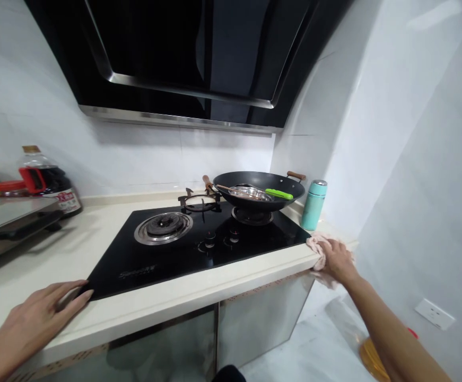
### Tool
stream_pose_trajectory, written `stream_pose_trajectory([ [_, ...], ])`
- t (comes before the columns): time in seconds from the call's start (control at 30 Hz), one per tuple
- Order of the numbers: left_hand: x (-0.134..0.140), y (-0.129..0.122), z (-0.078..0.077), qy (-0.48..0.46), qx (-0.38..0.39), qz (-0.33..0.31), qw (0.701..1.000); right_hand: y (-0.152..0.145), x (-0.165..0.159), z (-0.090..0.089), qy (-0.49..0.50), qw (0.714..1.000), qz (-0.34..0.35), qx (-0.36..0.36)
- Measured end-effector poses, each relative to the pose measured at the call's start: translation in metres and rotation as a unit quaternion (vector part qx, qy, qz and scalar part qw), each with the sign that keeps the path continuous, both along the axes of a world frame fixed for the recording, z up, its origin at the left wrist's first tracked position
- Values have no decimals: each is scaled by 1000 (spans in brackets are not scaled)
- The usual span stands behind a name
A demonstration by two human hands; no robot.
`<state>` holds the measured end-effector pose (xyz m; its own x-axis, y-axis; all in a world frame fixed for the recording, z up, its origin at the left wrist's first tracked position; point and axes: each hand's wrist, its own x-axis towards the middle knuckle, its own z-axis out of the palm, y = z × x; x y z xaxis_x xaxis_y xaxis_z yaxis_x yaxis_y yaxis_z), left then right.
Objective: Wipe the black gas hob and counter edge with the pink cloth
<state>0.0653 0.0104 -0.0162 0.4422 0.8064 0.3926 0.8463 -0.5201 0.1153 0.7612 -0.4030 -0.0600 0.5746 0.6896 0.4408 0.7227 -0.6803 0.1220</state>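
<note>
My right hand [337, 260] presses a pale pink cloth [317, 245] onto the counter's front right corner, its fingers closed over the fabric, part of which hangs below the edge. At the near left corner of the black gas stove [167, 270], my left hand [43, 313] rests with thumb and fingers apart, fingertips touching the glass. A black wok [250, 204] sits on the right burner. Inside the wok lie a metal bowl [250, 194] and a utensil with a green handle [279, 194]. A teal flask [314, 206] stands upright just behind the cloth.
The black range hood [183, 58] hangs low over the stove. A pot stand [200, 202] sits behind the left burner [163, 228]. Farther left are a dark sauce bottle [53, 183] and a glass-topped appliance [11, 228]. A wall socket [435, 314] is at right.
</note>
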Motion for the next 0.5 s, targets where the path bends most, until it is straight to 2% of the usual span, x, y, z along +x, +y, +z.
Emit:
stream_pose_trajectory([
  [0.13,1,3,-1,-13,-26,-4,1000,16,-41,7,-33,998,43,-28],
  [0.3,8,-16,7,-16,-30,-10,999,53,-125,10,-51,989,126,-50],
  [0.4,14,-33,16,-27,-39,-12,999,80,-183,11,-57,975,209,-38],
  [0.5,17,-43,20,-46,-46,-1,998,111,-244,13,-54,949,310,-3],
])
